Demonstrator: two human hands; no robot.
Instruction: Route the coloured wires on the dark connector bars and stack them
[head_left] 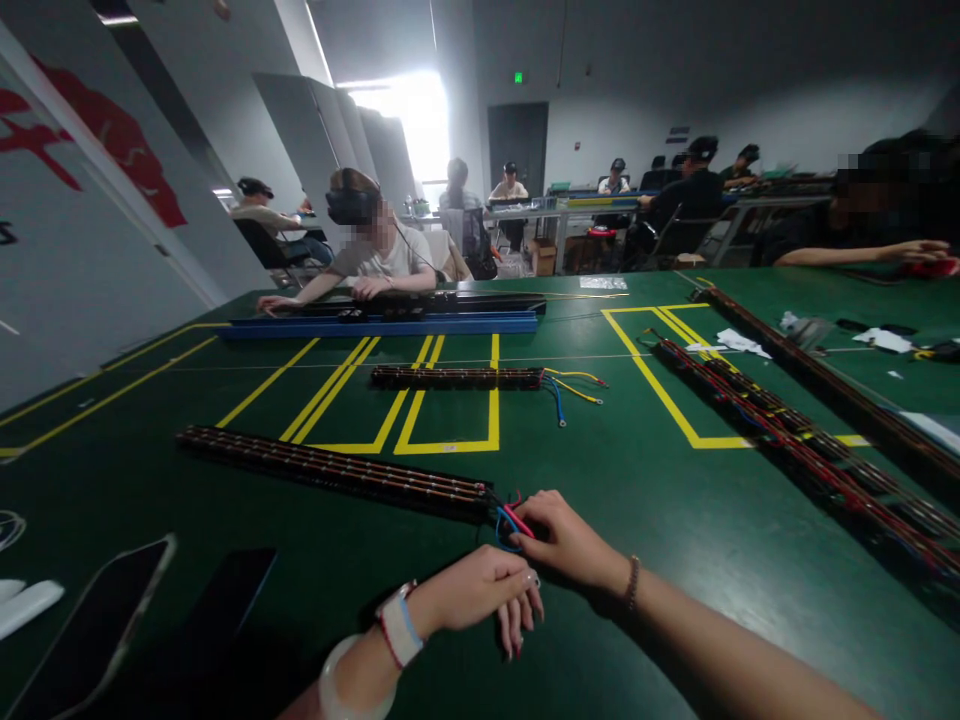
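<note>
My right hand (pixel 555 532) is closed on the red wire (pixel 517 520) at the right end of a long dark bar (pixel 337 466) with copper-coloured strips. A blue wire (pixel 501 532) loops beside the fingertips. Just below, my left hand (pixel 484 590) is bent at the wrist with its fingers hanging down and slightly apart. Nothing shows in it, though the palm is hidden. The bar lies aslant on the green table (pixel 360 540).
Beyond lies a shorter bar (pixel 457 378) with yellow and blue leads. Wired bars (pixel 795 430) run along the right. A phone (pixel 97 620) lies at lower left. Across the table, a person in a headset (pixel 382 235) leans over a blue rail (pixel 382 326).
</note>
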